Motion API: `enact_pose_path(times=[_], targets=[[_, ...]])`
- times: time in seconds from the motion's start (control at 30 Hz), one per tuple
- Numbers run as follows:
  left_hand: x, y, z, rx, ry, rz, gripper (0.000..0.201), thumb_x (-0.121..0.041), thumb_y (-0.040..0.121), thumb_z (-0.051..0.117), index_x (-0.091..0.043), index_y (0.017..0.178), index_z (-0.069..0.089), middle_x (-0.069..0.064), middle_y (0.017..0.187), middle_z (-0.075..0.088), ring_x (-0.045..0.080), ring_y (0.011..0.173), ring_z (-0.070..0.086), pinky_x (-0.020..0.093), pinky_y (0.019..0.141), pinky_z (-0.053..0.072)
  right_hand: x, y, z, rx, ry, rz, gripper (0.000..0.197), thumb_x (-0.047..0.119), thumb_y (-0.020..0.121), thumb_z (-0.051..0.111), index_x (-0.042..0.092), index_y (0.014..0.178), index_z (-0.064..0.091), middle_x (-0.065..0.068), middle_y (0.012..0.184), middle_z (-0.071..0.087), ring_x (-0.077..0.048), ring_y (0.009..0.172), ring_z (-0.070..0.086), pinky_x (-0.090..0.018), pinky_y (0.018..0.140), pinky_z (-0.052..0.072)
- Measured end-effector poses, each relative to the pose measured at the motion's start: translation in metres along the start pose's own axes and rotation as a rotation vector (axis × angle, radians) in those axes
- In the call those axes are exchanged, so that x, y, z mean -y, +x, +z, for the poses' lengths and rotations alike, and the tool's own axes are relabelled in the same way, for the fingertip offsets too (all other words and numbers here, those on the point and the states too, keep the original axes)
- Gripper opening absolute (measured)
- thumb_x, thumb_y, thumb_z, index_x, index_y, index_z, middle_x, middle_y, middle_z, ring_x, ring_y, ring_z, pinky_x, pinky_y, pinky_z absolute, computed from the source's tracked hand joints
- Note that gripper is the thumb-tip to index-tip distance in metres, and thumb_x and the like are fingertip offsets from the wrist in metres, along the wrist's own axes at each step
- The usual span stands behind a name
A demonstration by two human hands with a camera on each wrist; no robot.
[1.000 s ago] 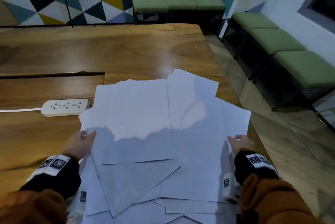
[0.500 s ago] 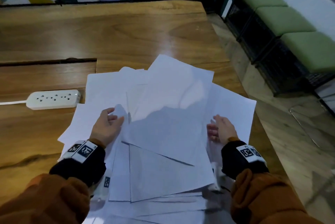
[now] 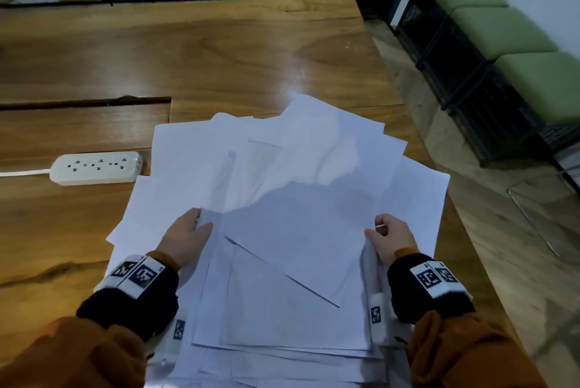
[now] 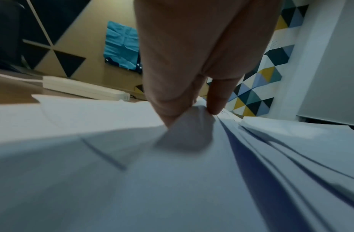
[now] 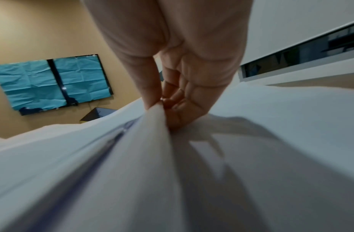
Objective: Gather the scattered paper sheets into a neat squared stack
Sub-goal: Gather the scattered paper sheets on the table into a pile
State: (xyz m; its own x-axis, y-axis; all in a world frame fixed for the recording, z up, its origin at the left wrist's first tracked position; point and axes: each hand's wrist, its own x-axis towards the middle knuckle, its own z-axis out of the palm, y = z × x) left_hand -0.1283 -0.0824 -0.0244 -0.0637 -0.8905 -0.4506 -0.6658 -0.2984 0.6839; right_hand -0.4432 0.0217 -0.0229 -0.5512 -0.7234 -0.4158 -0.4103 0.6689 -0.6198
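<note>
Several white paper sheets (image 3: 292, 205) lie overlapping and askew on the wooden table (image 3: 188, 54), near its right front corner. My left hand (image 3: 188, 235) pinches the left edges of the upper sheets; in the left wrist view the left hand (image 4: 191, 100) has thumb and fingers closed on a fold of paper (image 4: 188, 130). My right hand (image 3: 389, 237) grips the right edges; in the right wrist view the right hand (image 5: 172, 100) holds a bunched ridge of sheets (image 5: 152, 141) between thumb and fingers. More sheets spread out beneath and beyond both hands.
A white power strip (image 3: 95, 167) with its cable lies left of the papers. A slot (image 3: 84, 102) runs across the table's left part. The table's right edge (image 3: 461, 218) is close to the papers. Green-cushioned benches (image 3: 514, 42) stand at the right and back.
Both hands have moved inward from the outer edges of the spread and now pinch the upper sheets. The sheets have been drawn closer together.
</note>
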Motion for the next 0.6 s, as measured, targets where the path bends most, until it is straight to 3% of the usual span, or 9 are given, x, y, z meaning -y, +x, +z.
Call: enact_pose_path(times=[0.1, 0.17, 0.23, 0.3, 0.37, 0.4, 0.47, 0.5, 0.6], targets=[[-0.005, -0.013, 0.018, 0.053, -0.278, -0.022, 0.021, -0.009, 0.088, 0.052, -0.004, 0.108, 0.057, 0.009, 0.101, 0.064, 0.028, 0.097, 0.059, 0.035, 0.082, 0.046, -0.005, -0.009, 0.003, 0.085, -0.067, -0.059, 0.019, 0.012, 0.085, 0.054, 0.016, 0.069, 0.044, -0.011, 0.074, 0.054, -0.027, 0.073, 0.05, -0.028, 0.068, 0.035], [-0.012, -0.015, 0.026, 0.082, -0.486, -0.059, 0.028, -0.01, 0.083, 0.059, -0.008, 0.111, 0.058, 0.008, 0.106, 0.065, 0.027, 0.094, 0.062, 0.038, 0.083, 0.049, -0.003, -0.011, 0.009, 0.126, -0.062, -0.09, 0.02, 0.011, 0.084, 0.053, 0.014, 0.067, 0.045, -0.009, 0.07, 0.055, -0.027, 0.072, 0.051, -0.028, 0.065, 0.036], [-0.013, -0.006, 0.024, -0.011, -0.401, -0.06, 0.034, -0.011, 0.082, 0.058, -0.012, 0.116, 0.054, 0.007, 0.106, 0.063, 0.025, 0.093, 0.061, 0.034, 0.08, 0.049, -0.002, -0.009, 0.008, 0.117, -0.046, -0.093, 0.017, 0.01, 0.084, 0.052, 0.01, 0.068, 0.047, -0.01, 0.068, 0.056, -0.029, 0.072, 0.052, -0.03, 0.066, 0.038], [-0.01, 0.009, 0.014, -0.118, -0.318, -0.062, 0.041, -0.011, 0.084, 0.055, -0.016, 0.124, 0.048, 0.01, 0.105, 0.061, 0.028, 0.097, 0.059, 0.039, 0.09, 0.048, -0.005, -0.004, 0.0, 0.103, -0.016, -0.081, 0.008, 0.01, 0.084, 0.053, 0.004, 0.078, 0.055, -0.018, 0.077, 0.064, -0.034, 0.078, 0.058, -0.036, 0.074, 0.045], [-0.012, 0.02, 0.007, -0.103, -0.375, -0.031, 0.041, -0.014, 0.084, 0.056, -0.013, 0.124, 0.05, 0.013, 0.102, 0.064, 0.028, 0.093, 0.06, 0.041, 0.092, 0.048, -0.008, -0.002, -0.008, 0.107, 0.009, -0.07, 0.014, 0.009, 0.083, 0.054, -0.001, 0.092, 0.058, -0.025, 0.091, 0.067, -0.038, 0.089, 0.061, -0.043, 0.084, 0.048], [-0.013, 0.024, 0.006, -0.085, -0.392, -0.021, 0.037, -0.017, 0.085, 0.056, -0.009, 0.12, 0.053, 0.013, 0.097, 0.065, 0.026, 0.084, 0.06, 0.037, 0.085, 0.049, -0.008, -0.003, -0.009, 0.118, 0.015, -0.066, 0.016, 0.008, 0.083, 0.054, -0.002, 0.094, 0.058, -0.026, 0.094, 0.067, -0.039, 0.092, 0.061, -0.044, 0.086, 0.048], [-0.02, 0.029, 0.008, -0.072, -0.373, -0.007, 0.027, -0.02, 0.089, 0.053, -0.005, 0.112, 0.055, 0.01, 0.083, 0.063, 0.022, 0.069, 0.056, 0.025, 0.067, 0.051, -0.01, -0.005, -0.009, 0.128, 0.035, -0.082, 0.016, 0.008, 0.084, 0.053, -0.004, 0.094, 0.057, -0.027, 0.095, 0.066, -0.038, 0.09, 0.061, -0.04, 0.083, 0.048], [-0.02, 0.031, 0.01, -0.09, -0.352, 0.007, 0.027, -0.021, 0.09, 0.052, -0.005, 0.111, 0.055, 0.01, 0.081, 0.063, 0.023, 0.067, 0.057, 0.024, 0.064, 0.053, -0.01, -0.008, -0.008, 0.128, 0.045, -0.083, 0.016, 0.007, 0.084, 0.053, -0.005, 0.093, 0.056, -0.028, 0.094, 0.066, -0.035, 0.084, 0.06, -0.036, 0.079, 0.046], [-0.02, 0.039, 0.012, -0.149, -0.01, 0.048, 0.031, -0.025, 0.086, 0.056, -0.009, 0.113, 0.056, 0.015, 0.091, 0.066, 0.027, 0.085, 0.058, 0.032, 0.08, 0.047, -0.017, -0.013, -0.005, 0.133, 0.081, -0.058, 0.016, 0.008, 0.085, 0.052, -0.008, 0.09, 0.054, -0.031, 0.088, 0.062, -0.023, 0.074, 0.05, -0.03, 0.07, 0.039]])
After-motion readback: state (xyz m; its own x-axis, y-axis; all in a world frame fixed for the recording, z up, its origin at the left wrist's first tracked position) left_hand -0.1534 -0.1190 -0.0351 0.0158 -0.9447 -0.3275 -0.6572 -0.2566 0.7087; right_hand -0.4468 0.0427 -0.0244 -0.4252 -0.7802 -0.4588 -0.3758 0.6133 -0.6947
